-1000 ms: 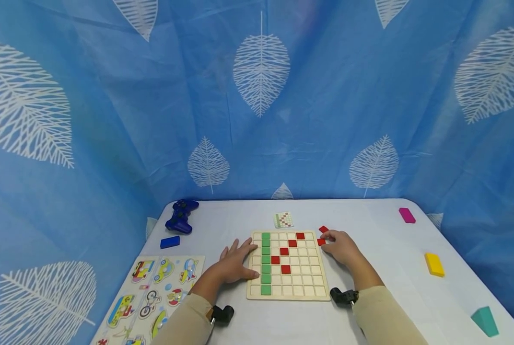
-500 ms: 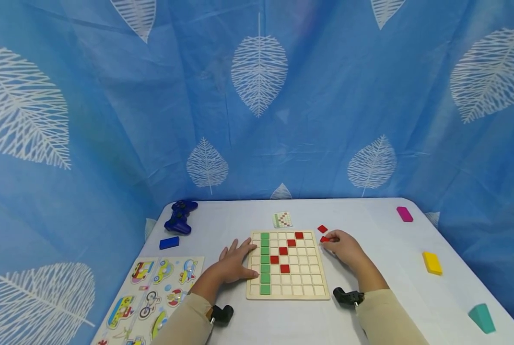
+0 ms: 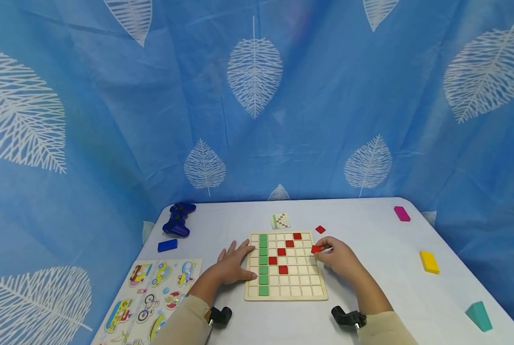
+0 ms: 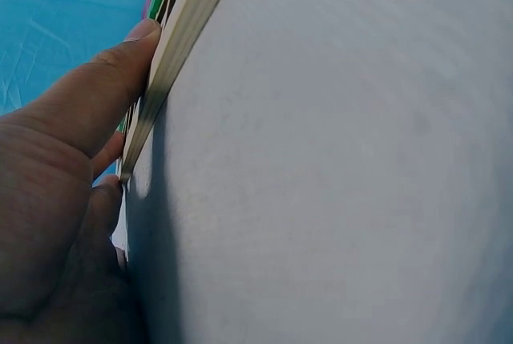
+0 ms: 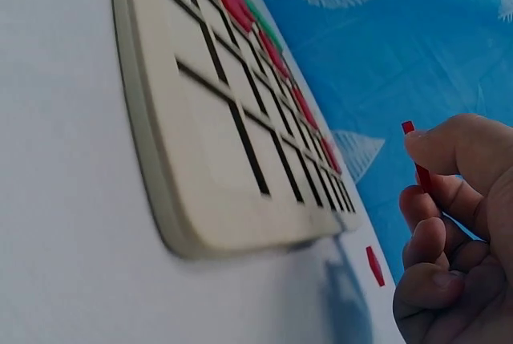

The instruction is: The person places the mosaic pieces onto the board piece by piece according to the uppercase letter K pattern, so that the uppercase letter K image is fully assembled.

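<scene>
A square wooden grid board point(image 3: 295, 290) lies on the white table in the head view. Green tiles point(image 3: 263, 270) fill one column near its left side, and several red tiles point(image 3: 281, 251) sit in cells right of that column. My left hand point(image 3: 231, 269) rests on the board's left edge with fingers spread. Between thumb and fingers my right hand point(image 3: 341, 257) pinches a red tile point(image 3: 315, 249), raised above the table in the right wrist view, near the board's right edge. Another red tile point(image 3: 320, 229) lies on the table beyond that hand.
A small pattern card point(image 3: 280, 220) lies behind the board. At left are a blue game controller point(image 3: 179, 219), a blue block point(image 3: 167, 245) and a picture puzzle board point(image 3: 153, 282). Magenta point(image 3: 402, 213), yellow point(image 3: 429, 262) and teal point(image 3: 479, 316) blocks stand along the right side.
My right hand has lifted the red tile from beside the board and brought it nearer and left, over the board's right edge. My left hand stays on the board's left edge.
</scene>
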Available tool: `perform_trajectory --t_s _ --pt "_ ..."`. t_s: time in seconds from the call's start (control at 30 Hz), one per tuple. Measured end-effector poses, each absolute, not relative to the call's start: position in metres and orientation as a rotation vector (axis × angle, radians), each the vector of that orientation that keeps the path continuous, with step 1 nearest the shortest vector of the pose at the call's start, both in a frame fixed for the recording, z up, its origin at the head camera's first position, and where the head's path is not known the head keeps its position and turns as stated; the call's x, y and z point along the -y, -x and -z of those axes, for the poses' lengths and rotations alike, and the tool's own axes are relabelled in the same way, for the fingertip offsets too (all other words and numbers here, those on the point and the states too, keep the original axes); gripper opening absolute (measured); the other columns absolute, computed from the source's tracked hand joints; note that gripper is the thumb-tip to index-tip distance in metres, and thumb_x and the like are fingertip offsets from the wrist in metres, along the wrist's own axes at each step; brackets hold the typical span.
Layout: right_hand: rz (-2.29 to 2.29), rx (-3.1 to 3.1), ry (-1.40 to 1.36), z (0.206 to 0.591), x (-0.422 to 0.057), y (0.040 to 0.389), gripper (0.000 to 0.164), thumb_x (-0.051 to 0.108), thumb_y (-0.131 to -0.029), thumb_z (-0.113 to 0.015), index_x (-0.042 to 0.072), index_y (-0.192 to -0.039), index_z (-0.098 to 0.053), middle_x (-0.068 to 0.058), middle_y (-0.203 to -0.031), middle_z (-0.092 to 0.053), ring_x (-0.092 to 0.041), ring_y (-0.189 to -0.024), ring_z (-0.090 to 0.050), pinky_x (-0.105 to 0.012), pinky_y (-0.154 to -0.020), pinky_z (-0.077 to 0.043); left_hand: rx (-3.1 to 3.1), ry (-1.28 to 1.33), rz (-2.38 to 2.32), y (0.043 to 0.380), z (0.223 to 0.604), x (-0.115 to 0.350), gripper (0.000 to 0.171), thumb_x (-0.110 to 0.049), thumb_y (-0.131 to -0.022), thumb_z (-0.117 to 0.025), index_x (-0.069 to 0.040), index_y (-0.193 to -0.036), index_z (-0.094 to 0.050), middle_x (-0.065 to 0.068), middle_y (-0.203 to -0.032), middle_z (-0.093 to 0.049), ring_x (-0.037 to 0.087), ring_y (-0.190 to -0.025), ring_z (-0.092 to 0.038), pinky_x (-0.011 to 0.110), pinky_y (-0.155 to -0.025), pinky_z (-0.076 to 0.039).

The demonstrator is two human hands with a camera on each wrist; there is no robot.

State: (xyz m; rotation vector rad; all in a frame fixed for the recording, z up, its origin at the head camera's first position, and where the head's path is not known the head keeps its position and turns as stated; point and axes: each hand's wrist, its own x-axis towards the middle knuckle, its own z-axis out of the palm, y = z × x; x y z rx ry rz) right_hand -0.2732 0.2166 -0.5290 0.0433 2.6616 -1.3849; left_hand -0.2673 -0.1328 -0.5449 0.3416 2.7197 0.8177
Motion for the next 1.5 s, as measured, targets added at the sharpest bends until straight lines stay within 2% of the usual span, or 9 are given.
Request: perform_trajectory --t_s 0.3,0.7,1.1,1.5 --pt "1.414 -2.634 0.071 0.523 -0.195 0.255 0.022 0.016 -0.090 -0.080 0.015 -0.109 -0.068 -0.004 -0.107 -0.067 -0.021 -0.081 -0.055 -0.031 -0.062 -0.052 -2.711 -0.333 -0.830 0.266 0.546 0.133 0.090 -0.049 -0.082 -0.087 -0.028 -0.159 -0.045 -0.001 -0.176 -0.021 0.039 -0.163 -0.002 0.064 -0.129 -0.002" --pt "1.255 -2.584 0.398 0.538 -0.174 0.242 0.022 0.014 -0.086 -0.082 0.016 -0.101 -0.066 0.000 -0.083 -0.061 -0.017 -0.071 -0.054 -0.028 -0.059 -0.046 -2.717 -0.350 -0.813 0.267 0.545 0.132 0.089 -0.049 -0.084 -0.086 -0.029 -0.159 -0.044 -0.002 -0.176 -0.021 0.038 -0.163 -0.002 0.064 -0.129 -0.002" --pt "1.142 -2.620 0.457 0.538 -0.171 0.241 0.021 0.009 -0.083 -0.084 0.016 -0.091 -0.066 0.000 -0.083 -0.057 -0.017 -0.078 -0.052 -0.029 -0.066 -0.042 -2.708 -0.337 -0.823 0.268 0.545 0.131 0.089 -0.048 -0.083 -0.087 -0.028 -0.159 -0.044 -0.001 -0.176 -0.021 0.039 -0.163 -0.002 0.064 -0.129 -0.001" --pt "1.053 -2.660 0.539 0.538 -0.173 0.241 0.021 0.011 -0.083 -0.084 0.019 -0.093 -0.067 0.002 -0.088 -0.057 -0.016 -0.087 -0.051 -0.031 -0.075 -0.043 -2.725 -0.337 -0.809 0.268 0.545 0.131 0.090 -0.049 -0.083 -0.087 -0.028 -0.159 -0.045 0.000 -0.176 -0.021 0.039 -0.163 -0.003 0.065 -0.128 -0.001"
